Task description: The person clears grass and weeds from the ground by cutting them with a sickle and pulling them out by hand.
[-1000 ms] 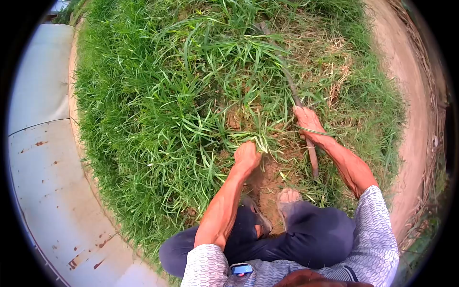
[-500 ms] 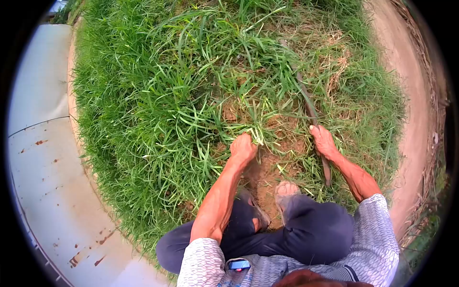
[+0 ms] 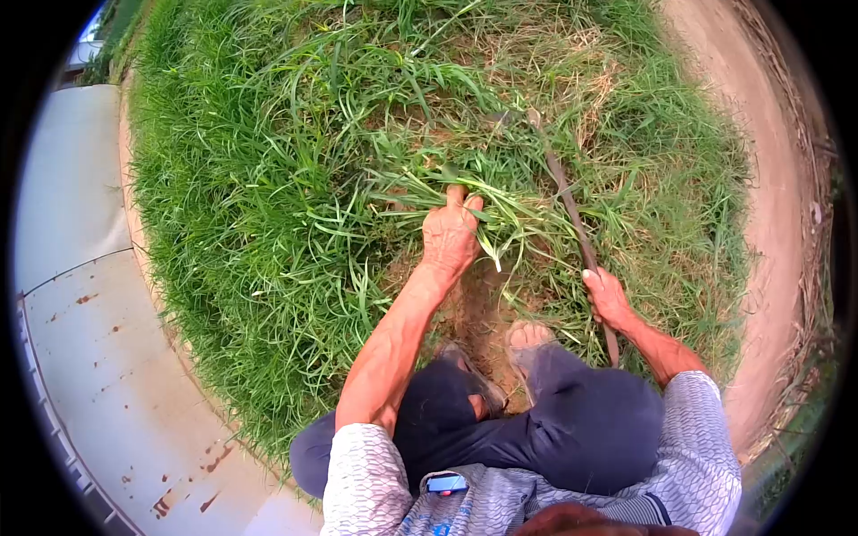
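Note:
My left hand [image 3: 450, 234] is closed around a bunch of cut grass [image 3: 505, 207], whose blades stick out on both sides of the fingers. Under it lies a strip of bare brown soil in front of my feet. My right hand [image 3: 608, 297] is wrapped round the lower part of a long wooden handle [image 3: 563, 183]. It looks like a sickle; its dark blade [image 3: 507, 117] shows at the far end, pointing left and partly hidden among grass. Loose green stems lie between the two hands.
Tall green grass [image 3: 241, 196] stands thick to the left. Shorter grass with dry straw [image 3: 594, 85] covers the right. A pale, rust-marked sheet [image 3: 98, 348] lies along the left edge, and a dirt path [image 3: 769, 223] curves along the right. My sandalled foot [image 3: 529, 338] rests on soil.
My left hand has moved forward, away from my feet, with grass in it. The sickle and my right hand have shifted slightly towards me, and the blade now shows.

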`<action>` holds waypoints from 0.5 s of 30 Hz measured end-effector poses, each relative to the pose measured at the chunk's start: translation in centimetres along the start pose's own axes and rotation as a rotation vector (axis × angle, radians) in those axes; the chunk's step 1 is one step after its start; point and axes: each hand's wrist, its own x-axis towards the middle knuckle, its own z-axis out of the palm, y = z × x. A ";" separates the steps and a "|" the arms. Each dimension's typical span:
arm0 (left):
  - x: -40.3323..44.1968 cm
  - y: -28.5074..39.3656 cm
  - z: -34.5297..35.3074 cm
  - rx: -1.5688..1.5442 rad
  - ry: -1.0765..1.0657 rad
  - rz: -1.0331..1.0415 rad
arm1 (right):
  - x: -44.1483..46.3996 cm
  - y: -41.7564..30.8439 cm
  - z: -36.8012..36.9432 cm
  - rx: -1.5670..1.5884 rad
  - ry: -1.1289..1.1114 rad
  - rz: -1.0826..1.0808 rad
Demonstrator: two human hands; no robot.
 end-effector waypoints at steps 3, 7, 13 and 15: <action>3.7 -0.8 -0.4 0.085 0.005 -0.041 | 0.0 -7.4 0.2 0.509 0.016 0.234; 7.9 -1.0 0.0 0.143 -0.116 -0.197 | 6.2 -12.1 -0.5 0.544 0.173 0.185; 8.3 -5.8 1.0 0.293 -0.126 0.005 | 1.3 -4.2 2.8 -0.049 0.181 -0.031; 8.6 -5.8 0.8 0.284 -0.063 0.098 | -0.4 -2.6 2.9 0.117 0.156 -0.019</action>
